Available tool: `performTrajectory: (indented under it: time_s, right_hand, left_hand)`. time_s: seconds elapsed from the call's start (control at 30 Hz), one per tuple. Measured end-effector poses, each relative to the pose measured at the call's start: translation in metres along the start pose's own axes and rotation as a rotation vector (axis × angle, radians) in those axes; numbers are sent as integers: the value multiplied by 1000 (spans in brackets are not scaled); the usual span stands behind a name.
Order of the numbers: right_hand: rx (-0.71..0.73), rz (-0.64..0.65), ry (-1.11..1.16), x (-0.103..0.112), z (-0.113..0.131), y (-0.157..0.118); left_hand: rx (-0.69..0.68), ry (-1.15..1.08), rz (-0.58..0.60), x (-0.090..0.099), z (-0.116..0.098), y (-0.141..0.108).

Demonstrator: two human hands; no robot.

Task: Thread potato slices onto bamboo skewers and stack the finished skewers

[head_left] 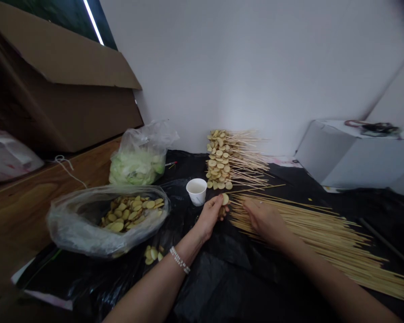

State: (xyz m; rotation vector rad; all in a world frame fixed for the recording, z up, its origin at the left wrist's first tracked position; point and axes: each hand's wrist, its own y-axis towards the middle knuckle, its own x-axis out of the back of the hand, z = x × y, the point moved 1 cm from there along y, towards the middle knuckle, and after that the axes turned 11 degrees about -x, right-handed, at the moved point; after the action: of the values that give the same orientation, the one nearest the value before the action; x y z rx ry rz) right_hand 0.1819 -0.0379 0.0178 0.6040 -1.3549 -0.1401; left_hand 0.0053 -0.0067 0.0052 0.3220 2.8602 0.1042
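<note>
My left hand [212, 214] pinches a round, pale slice, apparently potato [225, 199], between thumb and fingers, with more slices partly hidden in the palm. To its right, my right hand [261, 217] is closed over the near ends of a wide spread of bamboo skewers [309, 229]; its fingers hide whatever they grip. Beyond both hands lies a stack of skewered slices [218, 163], their bare sticks pointing right. A white paper cup [196, 192] stands just past my left hand. Left of it, an open clear plastic bag [77, 224] holds many loose slices [131, 214].
Black plastic sheeting [218, 278] covers the work surface. A few loose slices [153, 254] lie near my left forearm. Behind the open bag sits a tied bag of pale green pieces [138, 161]. A cardboard box [87, 103] stands back left, a white box [343, 152] at right, against a wall.
</note>
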Motion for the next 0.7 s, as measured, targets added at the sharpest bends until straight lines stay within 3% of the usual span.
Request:
performTrajectory:
  time_s: [0.23,0.5,0.7]
  right_hand:
    - [21,3,54,3,2,2]
    - [6,49,-19,7,9,-1]
    - [-67,197,139,5,11,-1]
  left_hand:
    - [-128,139,-91,0,2,4]
    - [-139,151,-137,0,1,3]
    - [-116,180,-134,-2,2,2]
